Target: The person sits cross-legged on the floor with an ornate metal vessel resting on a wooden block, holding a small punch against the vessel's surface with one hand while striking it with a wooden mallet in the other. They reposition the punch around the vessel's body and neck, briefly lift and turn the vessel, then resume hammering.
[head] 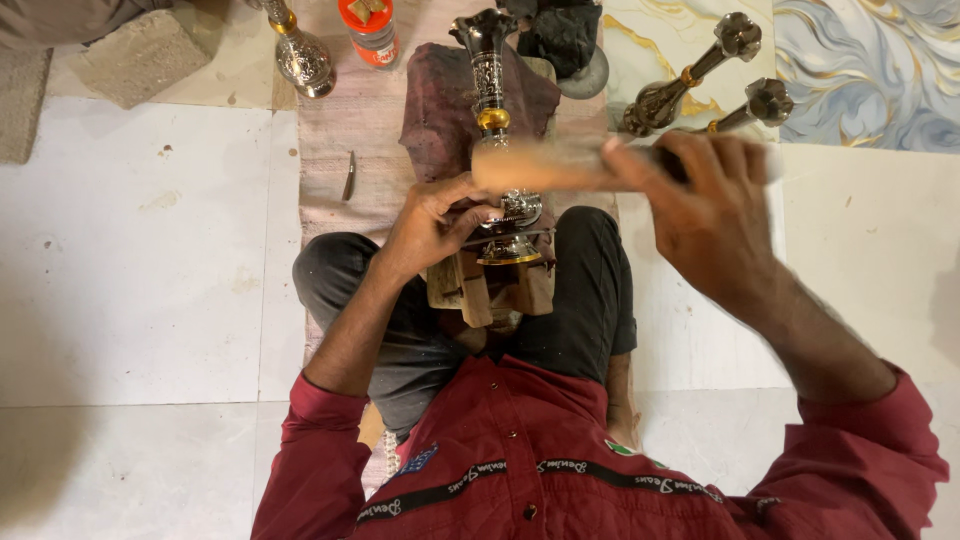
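We're looking down at an engraved metal vase [497, 120] lying on a wooden block [490, 285] between our knees. Our left hand [432, 222] pinches a small tool against its base, fingers closed tight. Our right hand [712, 205] grips a blurred wooden mallet [545, 165] over the vase. Two more vases [700, 75] lie nearby on the floor.

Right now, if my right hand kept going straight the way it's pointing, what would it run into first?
The right hand points leftward, gripping a blurred wooden stick. Going straight on, it would probably meet the ornate metal stem on the cloth-covered block first, just above the left hand. Depth is unclear, so it might pass above.
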